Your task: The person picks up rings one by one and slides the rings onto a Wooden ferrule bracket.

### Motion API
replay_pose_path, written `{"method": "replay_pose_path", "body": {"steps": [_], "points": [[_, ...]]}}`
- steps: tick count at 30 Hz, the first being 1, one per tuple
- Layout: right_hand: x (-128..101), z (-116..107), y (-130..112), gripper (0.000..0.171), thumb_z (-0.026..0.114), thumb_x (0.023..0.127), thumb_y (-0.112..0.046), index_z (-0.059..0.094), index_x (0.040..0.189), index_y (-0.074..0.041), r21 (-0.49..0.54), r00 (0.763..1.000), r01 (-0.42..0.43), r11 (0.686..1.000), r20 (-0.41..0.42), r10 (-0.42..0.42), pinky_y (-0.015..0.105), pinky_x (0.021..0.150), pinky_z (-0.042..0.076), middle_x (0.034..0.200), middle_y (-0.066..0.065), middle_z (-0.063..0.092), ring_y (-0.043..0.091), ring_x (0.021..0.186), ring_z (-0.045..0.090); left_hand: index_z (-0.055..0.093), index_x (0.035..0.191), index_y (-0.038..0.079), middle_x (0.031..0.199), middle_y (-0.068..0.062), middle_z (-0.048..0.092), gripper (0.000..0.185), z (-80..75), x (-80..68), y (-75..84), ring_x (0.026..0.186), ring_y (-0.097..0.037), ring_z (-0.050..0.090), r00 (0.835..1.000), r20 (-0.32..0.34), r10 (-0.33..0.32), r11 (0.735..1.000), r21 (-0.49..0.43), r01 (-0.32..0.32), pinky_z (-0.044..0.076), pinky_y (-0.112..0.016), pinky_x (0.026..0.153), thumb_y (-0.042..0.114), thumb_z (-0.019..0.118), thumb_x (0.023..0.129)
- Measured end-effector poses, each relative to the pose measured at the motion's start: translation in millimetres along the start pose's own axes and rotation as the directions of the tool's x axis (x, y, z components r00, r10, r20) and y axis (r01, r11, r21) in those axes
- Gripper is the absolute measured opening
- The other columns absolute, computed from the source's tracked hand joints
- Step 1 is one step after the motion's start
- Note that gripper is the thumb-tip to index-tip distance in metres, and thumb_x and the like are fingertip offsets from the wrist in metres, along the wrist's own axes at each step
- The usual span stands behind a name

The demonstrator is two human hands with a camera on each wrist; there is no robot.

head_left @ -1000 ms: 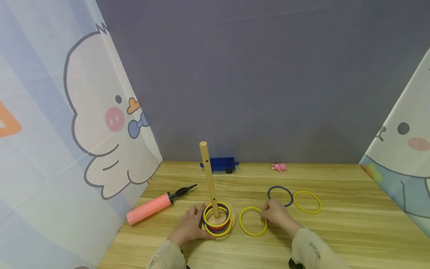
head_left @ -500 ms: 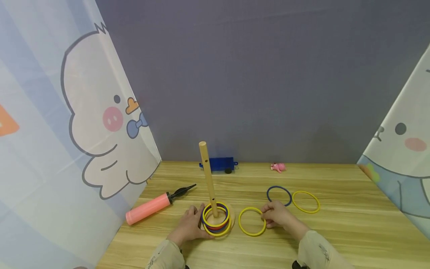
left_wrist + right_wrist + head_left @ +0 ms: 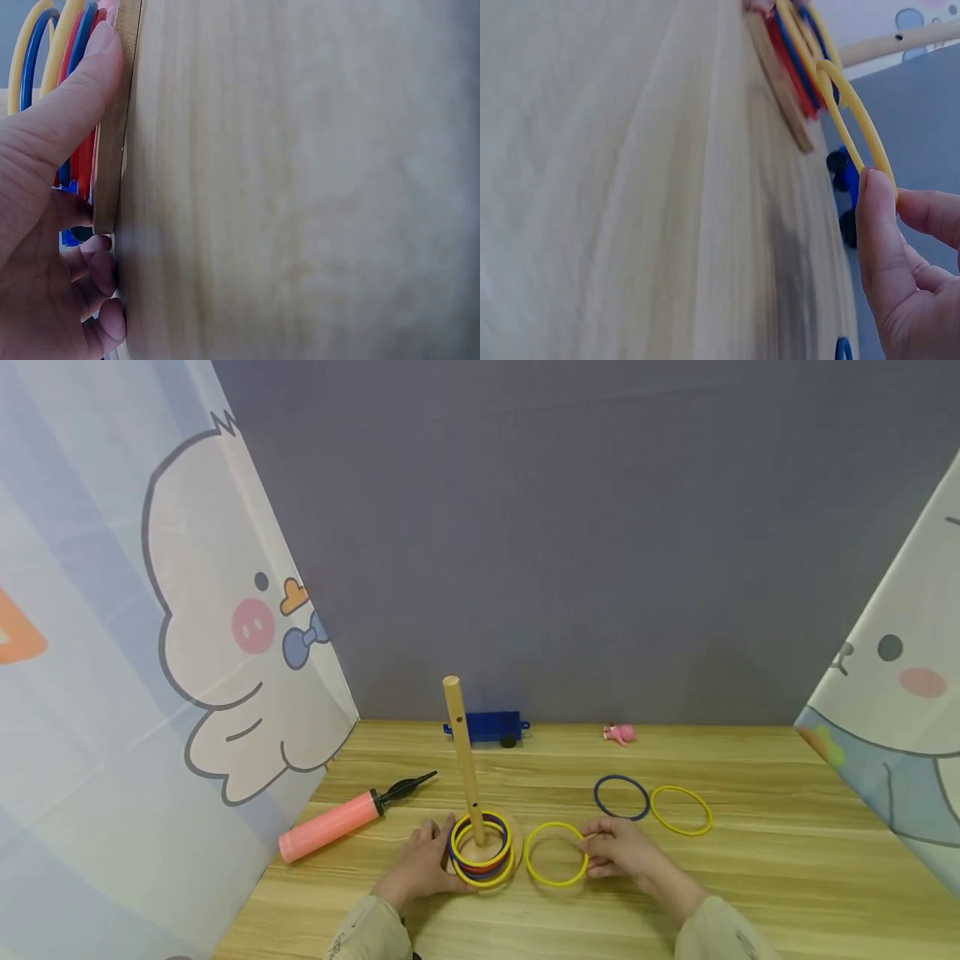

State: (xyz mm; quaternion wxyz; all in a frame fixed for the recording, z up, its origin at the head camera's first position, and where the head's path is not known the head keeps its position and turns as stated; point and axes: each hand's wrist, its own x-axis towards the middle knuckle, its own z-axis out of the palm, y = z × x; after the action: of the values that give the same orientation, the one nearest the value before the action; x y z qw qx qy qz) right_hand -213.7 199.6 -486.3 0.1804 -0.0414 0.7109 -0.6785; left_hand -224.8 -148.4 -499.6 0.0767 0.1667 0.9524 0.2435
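A wooden ring-toss stand with an upright post stands left of centre in the head view. Yellow, blue and red rings are stacked round its foot. My left hand grips the stand's base from the left; in the left wrist view the thumb lies along the base's edge, next to the stacked rings. Between thumb and fingers my right hand pinches a yellow ring by its right side. The right wrist view has this ring raised off the table and tilted, its far end overlapping the stack.
Behind the right hand a blue ring and another yellow ring lie on the wooden table. A pink hand pump lies at the left. A blue toy trailer and a small pink figure sit by the back wall.
The right hand has lifted the yellow ring and shifted it slightly left, closer to the stand. My left hand has stayed on the base.
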Motion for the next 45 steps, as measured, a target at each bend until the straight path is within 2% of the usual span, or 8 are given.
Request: {"method": "replay_pose_path", "body": {"steps": [11, 19, 33, 45], "points": [[-17.6, 18.6, -19.0, 0.045, 0.062, 0.091, -0.003, 0.045, 0.127, 0.018, 0.079, 0.997, 0.019, 0.997, 0.069, -0.024, 0.028, 0.066, 0.055, 0.089, 0.012, 0.063, 0.014, 0.069, 0.064, 0.028, 0.153, 0.000, 0.099, -0.006, 0.032, 0.120, -2.1, -0.4, 2.1, 0.086, -0.023, 0.030, 1.000, -0.016, 0.009, 1.000, 0.003, -0.009, 0.028, -0.034, 0.070, 0.056, 0.086, 0.063], [-20.2, 34.4, -35.2, 0.040, 0.063, 0.093, -0.005, 0.049, 0.125, 0.016, 0.080, 0.995, 0.064, 0.995, 0.071, -0.070, 0.030, 0.069, 0.056, 0.089, 0.010, 0.062, 0.015, 0.072, 0.064, 0.027, 0.153, 0.001, 0.101, -0.006, 0.034, 0.121, -1.1, -1.3, 2.3, 0.088, -0.023, 0.031, 1.000, -0.006, -0.008, 1.000, 0.011, 0.009, 0.029, -0.037, 0.073, 0.057, 0.086, 0.063], [-22.4, 55.6, -83.4, 0.041, 0.063, 0.094, -0.008, 0.052, 0.127, 0.014, 0.094, 0.987, 0.119, 0.989, 0.093, -0.127, 0.029, 0.069, 0.055, 0.088, 0.006, 0.065, 0.013, 0.069, 0.065, 0.027, 0.153, 0.002, 0.102, -0.007, 0.034, 0.121, 0.4, -1.1, 1.6, 0.088, -0.024, 0.032, 1.000, -0.001, -0.008, 1.000, 0.014, 0.008, 0.030, -0.038, 0.073, 0.057, 0.086, 0.063], [-31.0, 70.2, -121.5, 0.039, 0.065, 0.092, -0.004, 0.054, 0.124, 0.015, 0.126, 0.975, 0.218, 0.968, 0.025, -0.223, 0.028, 0.068, 0.055, 0.089, 0.007, 0.064, 0.014, 0.069, 0.065, 0.028, 0.153, 0.002, 0.102, -0.007, 0.034, 0.121, -1.2, -1.2, 2.8, 0.089, -0.024, 0.032, 1.000, -0.006, -0.003, 1.000, 0.017, 0.003, 0.031, -0.037, 0.072, 0.057, 0.086, 0.063]]}}
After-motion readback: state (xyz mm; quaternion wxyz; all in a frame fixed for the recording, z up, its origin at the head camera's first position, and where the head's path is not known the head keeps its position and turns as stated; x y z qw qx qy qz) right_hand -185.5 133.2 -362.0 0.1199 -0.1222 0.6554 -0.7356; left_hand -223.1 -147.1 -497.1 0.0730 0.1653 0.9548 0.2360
